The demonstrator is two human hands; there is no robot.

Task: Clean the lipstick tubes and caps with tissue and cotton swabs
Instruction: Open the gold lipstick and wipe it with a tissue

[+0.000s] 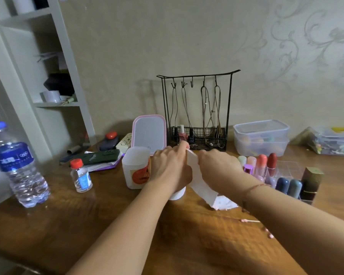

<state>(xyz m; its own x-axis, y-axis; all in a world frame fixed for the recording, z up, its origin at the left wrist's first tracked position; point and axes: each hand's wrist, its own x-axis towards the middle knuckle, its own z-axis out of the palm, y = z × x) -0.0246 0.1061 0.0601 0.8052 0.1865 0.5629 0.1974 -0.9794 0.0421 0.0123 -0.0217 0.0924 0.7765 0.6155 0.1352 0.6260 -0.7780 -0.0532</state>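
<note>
— What could go wrong for us from here?

— We are pulling a strip of tissue [197, 175] off the roll [178, 192], and the roll stands on the counter [107, 215] right under our left hand [170, 165]. If we tug sideways without steadying it, we judge the roll could tip or skid into the white container [136, 169] just beside it. The strip could also tear ragged or too short to wrap a tube.

— Anything else near enough to matter?

— Our right forearm passes close over the lipsticks [266, 163] standing in the clear organizer [290, 169]. A wide swing of the elbow could, we think, knock them over like pins. There is also a used cotton swab [250, 221] lying on the counter near that arm, with small pink bits beside it, which a sleeve-less arm could smear.

— How are our hands set?

— Both are curled closed on the tissue. Our left hand pinches the upper edge of the strip, fingers folded over, above the roll. Our right hand [218, 165] grips the strip from the other side, knuckles toward us; its fingertips are hidden, so we cannot tell exactly how they meet the paper. The hands sit close together, the tissue stretched between and trailing down to a crumpled, pink-stained end [224, 204] on the counter.

— And the lipsticks themselves?

— Untouched at this moment, upright at our right; some wear rounded caps. We hold none.
</note>
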